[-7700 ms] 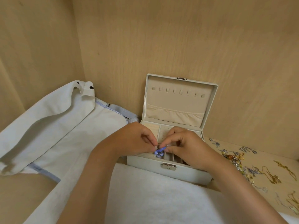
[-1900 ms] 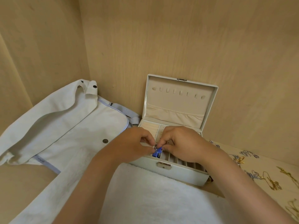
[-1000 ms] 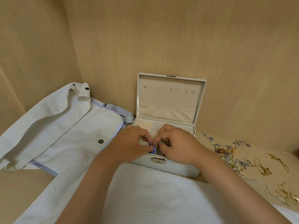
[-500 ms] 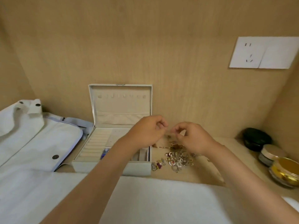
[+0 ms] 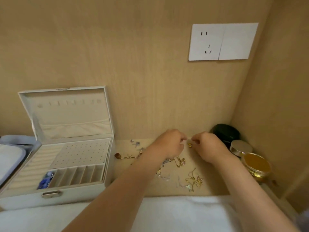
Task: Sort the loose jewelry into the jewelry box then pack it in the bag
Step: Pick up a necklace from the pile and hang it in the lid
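Observation:
The white jewelry box (image 5: 75, 196) stands open at the left, its lid leaning on the back wall. A blue jewelry piece (image 5: 45, 180) lies in its front left compartment. Loose gold and silver jewelry (image 5: 192, 180) is scattered on the wooden shelf to the right of the box. My left hand (image 5: 168, 145) and my right hand (image 5: 208, 147) meet over the far side of that pile, fingers curled, pinching a small gold piece (image 5: 189, 145) between their fingertips. A corner of the white bag (image 5: 10, 158) shows at the left edge.
A black jar (image 5: 224, 133), a silver-lidded jar (image 5: 240, 147) and a gold jar (image 5: 256, 164) crowd the right corner. A wall socket (image 5: 222, 41) sits on the back panel. A white towel (image 5: 167, 215) covers the near edge.
Both hands left the blue piece in the box and moved right to the loose pile. The view swung right with them. They now pinch a small gold piece.

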Motion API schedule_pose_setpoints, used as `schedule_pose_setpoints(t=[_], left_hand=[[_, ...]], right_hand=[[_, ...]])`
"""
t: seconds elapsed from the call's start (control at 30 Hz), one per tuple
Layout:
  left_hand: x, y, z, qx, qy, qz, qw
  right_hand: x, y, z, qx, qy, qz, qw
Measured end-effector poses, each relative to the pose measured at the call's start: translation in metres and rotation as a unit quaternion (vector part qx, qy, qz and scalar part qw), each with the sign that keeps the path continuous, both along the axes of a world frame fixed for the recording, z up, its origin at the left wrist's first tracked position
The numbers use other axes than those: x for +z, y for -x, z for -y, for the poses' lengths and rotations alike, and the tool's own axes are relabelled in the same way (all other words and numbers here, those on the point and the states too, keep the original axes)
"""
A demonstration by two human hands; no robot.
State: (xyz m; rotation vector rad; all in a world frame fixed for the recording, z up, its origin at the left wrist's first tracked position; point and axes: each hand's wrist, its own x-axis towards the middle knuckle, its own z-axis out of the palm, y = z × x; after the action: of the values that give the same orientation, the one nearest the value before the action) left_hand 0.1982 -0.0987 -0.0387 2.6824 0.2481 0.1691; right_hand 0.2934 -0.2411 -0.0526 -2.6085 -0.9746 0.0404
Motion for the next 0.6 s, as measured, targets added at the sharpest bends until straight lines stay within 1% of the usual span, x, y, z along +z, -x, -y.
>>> schedule_pose_setpoints(t=[0.13, 0.27, 0.43, 0.53, 0.6], left_hand=[[-0.010, -0.014, 0.009, -0.023, -0.042, -0.003, 0.999], [-0.016, -0.016, 0.009, -0.026, -0.037, -0.002, 0.999], [-0.020, -0.016, 0.010, -0.021, -0.040, 0.023, 0.999], [-0.021, -0.017, 0.012, -0.014, -0.041, 0.039, 0.998], [-0.020, -0.017, 0.013, 0.005, -0.003, 0.058, 0.998]], right_hand=[[-0.004, -0.005, 0.000, -0.012, 0.003, -0.005, 1.000], [-0.003, -0.005, 0.002, -0.012, -0.013, -0.001, 1.000], [-0.005, -0.002, 0.000, 0.021, 0.015, 0.014, 1.000], [-0.005, -0.002, 0.000, 0.027, 0.005, -0.019, 0.999], [-0.004, -0.001, 0.001, 0.024, -0.039, -0.058, 0.997]])
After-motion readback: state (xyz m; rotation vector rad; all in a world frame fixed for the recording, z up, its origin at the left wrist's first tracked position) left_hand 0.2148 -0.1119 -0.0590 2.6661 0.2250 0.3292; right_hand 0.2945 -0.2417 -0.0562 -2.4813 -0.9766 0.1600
